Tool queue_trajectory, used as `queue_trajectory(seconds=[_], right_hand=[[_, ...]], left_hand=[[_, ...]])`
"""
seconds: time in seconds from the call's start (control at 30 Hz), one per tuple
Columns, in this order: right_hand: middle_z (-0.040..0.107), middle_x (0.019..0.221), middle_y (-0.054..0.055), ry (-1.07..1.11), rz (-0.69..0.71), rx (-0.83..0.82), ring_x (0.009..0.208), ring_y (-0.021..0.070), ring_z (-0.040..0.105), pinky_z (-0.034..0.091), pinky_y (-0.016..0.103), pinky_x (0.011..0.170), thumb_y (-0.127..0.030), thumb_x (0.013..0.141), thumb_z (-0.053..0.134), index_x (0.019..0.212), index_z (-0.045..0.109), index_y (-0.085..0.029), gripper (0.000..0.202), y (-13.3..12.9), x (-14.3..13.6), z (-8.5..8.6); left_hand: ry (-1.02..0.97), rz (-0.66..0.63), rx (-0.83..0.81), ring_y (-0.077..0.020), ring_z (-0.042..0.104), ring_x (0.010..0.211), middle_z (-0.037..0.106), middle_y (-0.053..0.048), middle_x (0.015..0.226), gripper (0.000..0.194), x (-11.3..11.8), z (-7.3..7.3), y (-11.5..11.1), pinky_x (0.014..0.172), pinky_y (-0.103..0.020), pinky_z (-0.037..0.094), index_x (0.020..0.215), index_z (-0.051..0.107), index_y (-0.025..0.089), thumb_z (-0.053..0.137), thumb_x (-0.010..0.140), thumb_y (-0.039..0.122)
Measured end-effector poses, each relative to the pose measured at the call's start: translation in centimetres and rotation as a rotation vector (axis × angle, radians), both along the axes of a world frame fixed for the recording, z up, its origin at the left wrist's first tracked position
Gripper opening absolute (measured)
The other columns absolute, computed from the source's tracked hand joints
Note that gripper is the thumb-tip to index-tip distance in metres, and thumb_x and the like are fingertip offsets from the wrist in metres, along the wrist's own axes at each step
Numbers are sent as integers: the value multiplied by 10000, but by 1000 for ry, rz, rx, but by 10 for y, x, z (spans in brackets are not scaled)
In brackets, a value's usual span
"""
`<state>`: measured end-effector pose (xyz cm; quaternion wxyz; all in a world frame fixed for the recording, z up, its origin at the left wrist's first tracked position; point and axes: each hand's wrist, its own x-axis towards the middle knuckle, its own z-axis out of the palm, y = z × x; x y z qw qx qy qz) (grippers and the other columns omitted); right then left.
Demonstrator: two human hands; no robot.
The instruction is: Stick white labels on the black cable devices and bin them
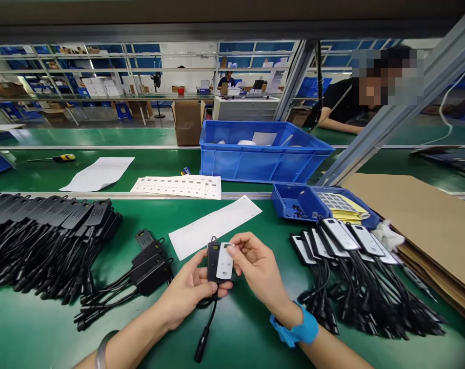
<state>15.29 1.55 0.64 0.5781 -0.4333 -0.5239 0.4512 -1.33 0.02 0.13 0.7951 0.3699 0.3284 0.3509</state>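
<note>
My left hand (194, 284) is closed round a small black controller box (212, 261) with a digit display and a short cable ending in a plug (202, 346). Between the thumb and fingers of my right hand (257, 266) is a white label (225, 261), held over the right part of the box's face; whether it touches cannot be made out. A blue band circles my right wrist. Left of my hands lie several bare black boxes (151, 269) with cables. On the right, several boxes with white faces (340, 234) are piled, their cables toward me.
A long row of black boxes (47, 210) covers the left. White sheets (215, 225) lie ahead, before a large blue bin (255, 161). Small blue trays (299, 200), cardboard (420, 210) and a slanted metal post (397, 102) stand right. A screwdriver (63, 158) lies far left; a co-worker (343, 102) leans far right.
</note>
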Motion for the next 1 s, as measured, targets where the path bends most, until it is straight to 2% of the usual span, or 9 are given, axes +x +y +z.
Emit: queue_trajectory(seconds=[0.17, 0.43, 0.7, 1.0], right_hand=[[524, 630, -16, -110, 8, -7, 494, 90, 457, 394, 187, 413, -376, 812, 676, 822, 623, -170, 212, -3, -3, -2], [535, 645, -11, -136, 17, -13, 549, 103, 503, 442, 190, 460, -343, 830, 650, 827, 608, -171, 177, -4, -3, -5], [511, 635, -23, -130, 22, -61, 538, 97, 492, 442, 188, 454, -314, 824, 641, 837, 599, -169, 151, -6, -3, -6], [494, 605, -33, -116, -12, -63, 507, 88, 465, 413, 181, 432, -293, 803, 641, 798, 599, -167, 133, -5, -4, -6]], left_hand=[[16, -26, -40, -281, 661, 976, 675, -144, 972, 860, 0, -2, 1, 872, -359, 502, 1360, 338, 140, 840, 673, 267], [8, -56, -37, -270, 665, 970, 676, -141, 973, 789, 1, 2, 0, 878, -357, 501, 1320, 387, 145, 845, 691, 272], [21, -32, -20, -247, 670, 944, 680, -115, 960, 898, 2, 2, -3, 861, -339, 509, 1357, 325, 147, 858, 686, 415], [57, -48, 56, -215, 673, 891, 670, -82, 911, 830, 4, 5, -4, 835, -308, 513, 1318, 376, 154, 825, 707, 493]])
